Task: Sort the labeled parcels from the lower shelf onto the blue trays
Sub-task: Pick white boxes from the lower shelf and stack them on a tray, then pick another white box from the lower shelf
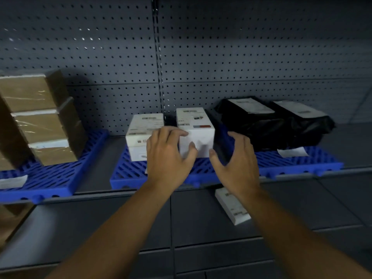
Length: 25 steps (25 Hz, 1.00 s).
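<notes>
The left hand [167,156] gripped the taller white box [194,127], with its fingers bent over the near top edge and its thumb on the front face. The right hand [235,160] curved half-open around a dark flat parcel [220,141] just beside that box; blur hid whether it actually held it. Both sat on the middle blue tray [130,174], next to a second white box [145,129]. One white parcel [231,206] lay on the lower shelf [302,208].

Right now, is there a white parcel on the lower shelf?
Yes, one white parcel lies on the lower shelf, below the blue tray.
</notes>
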Available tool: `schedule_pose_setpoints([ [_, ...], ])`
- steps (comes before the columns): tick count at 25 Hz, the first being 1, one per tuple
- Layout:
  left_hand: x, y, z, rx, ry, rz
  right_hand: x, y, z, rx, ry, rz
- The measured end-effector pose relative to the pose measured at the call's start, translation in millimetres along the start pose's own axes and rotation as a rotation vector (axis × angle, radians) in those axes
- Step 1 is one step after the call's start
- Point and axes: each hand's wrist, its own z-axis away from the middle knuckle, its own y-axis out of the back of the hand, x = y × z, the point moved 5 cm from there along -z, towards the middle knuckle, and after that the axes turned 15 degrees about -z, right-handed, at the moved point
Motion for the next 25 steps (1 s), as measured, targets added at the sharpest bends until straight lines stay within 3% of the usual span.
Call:
schedule_pose_setpoints([
  [9,70.3,0.2,58.7,-0.093,0.011,-0.018,34.1,65.3,46.0,-0.092,0.0,0.066],
  [14,107.1,-22.5,122.6,-0.269,0.052,-0.023,79.9,88.2,92.0,-0.227,-0.015,0.061],
  [18,100.8,-45.3,157.3,-0.401,0.083,-0.084,117.5,85.7,113.2,-0.316,-0.114,0.106],
  [25,57.5,-117.8,168.3,-0.467,0.149,-0.055,202.3,47.2,115.8,-0.389,-0.314,0.178],
])
